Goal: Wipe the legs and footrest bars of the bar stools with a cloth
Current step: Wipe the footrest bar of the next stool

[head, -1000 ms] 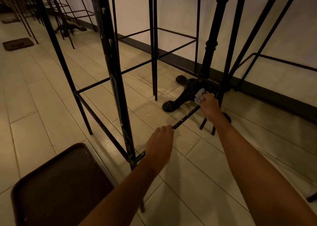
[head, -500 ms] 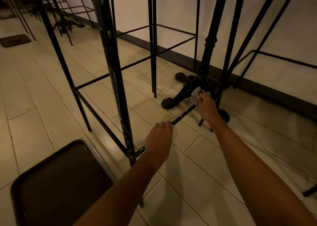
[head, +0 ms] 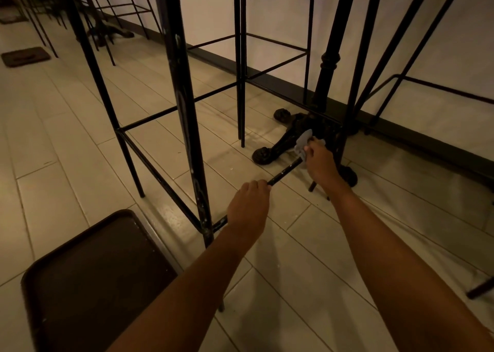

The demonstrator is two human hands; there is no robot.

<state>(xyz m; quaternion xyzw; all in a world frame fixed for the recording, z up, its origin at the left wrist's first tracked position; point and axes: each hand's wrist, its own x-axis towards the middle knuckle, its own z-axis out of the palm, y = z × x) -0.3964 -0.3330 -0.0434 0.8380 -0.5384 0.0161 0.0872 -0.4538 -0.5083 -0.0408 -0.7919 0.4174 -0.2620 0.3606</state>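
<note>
A black metal bar stool stands in front of me, its near leg (head: 184, 111) rising through the middle of the view. The low footrest bar (head: 284, 173) runs from that leg toward the far right leg. My left hand (head: 250, 208) grips this bar near the front leg. My right hand (head: 319, 161) holds a pale blue cloth (head: 303, 144) wrapped on the far end of the same bar, next to the right rear leg (head: 344, 137).
An ornate black table base (head: 283, 143) with curled feet sits behind the bar, by the dark skirting of the white wall. More stool frames (head: 240, 57) stand left and right. A dark brown seat (head: 101, 279) is at lower left. Tiled floor all round.
My right hand with the cloth has slid a little along the bar toward me from its far end. My left hand keeps its grip in the same place.
</note>
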